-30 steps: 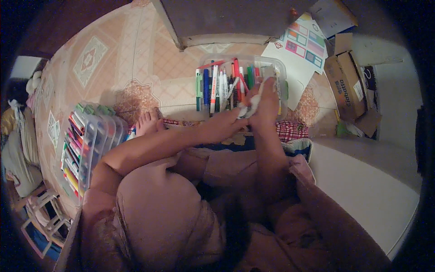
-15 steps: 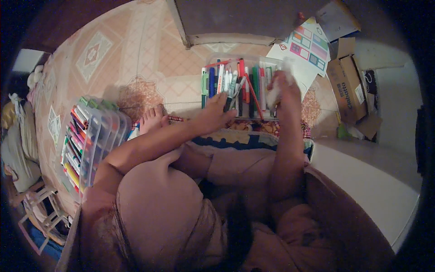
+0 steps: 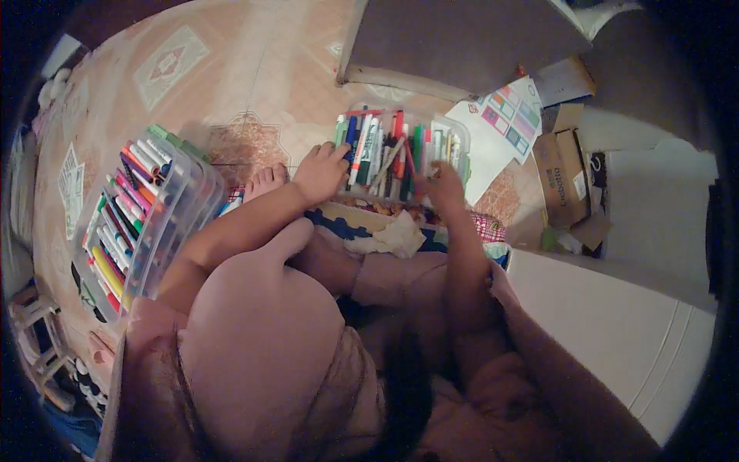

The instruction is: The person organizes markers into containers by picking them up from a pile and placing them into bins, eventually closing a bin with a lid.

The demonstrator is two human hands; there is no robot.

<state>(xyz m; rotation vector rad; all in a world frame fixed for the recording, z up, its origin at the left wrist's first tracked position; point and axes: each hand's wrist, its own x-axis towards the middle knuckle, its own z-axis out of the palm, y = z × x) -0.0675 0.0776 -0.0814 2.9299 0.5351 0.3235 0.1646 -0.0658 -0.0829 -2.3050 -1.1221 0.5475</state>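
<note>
A shallow clear plastic box (image 3: 466, 165) of markers and pens lies on the floor in front of me. My left hand (image 3: 322, 175) is at the box's left end, fingers stretched and a little apart beside a blue marker (image 3: 351, 132). Over the box's right front part is my right hand (image 3: 445, 187), its fingers bent and smeared by motion. A red pen (image 3: 409, 158) slants close to those fingertips; whether they touch it I cannot tell. On the patterned cloth between the box and my legs rests a crumpled white tissue (image 3: 400, 236).
To my left stands a clear case (image 3: 173, 223) with many coloured markers. Printed paper sheets (image 3: 481, 173) lie behind the box to the right, near an opened cardboard carton (image 3: 566, 177). A white panel (image 3: 593, 323) is at my right, and my bare foot (image 3: 265, 182) is left of the box.
The white tissue has left my right hand and now lies on the cloth. My left hand has moved off the markers to the box's left end. The view has shifted slightly.
</note>
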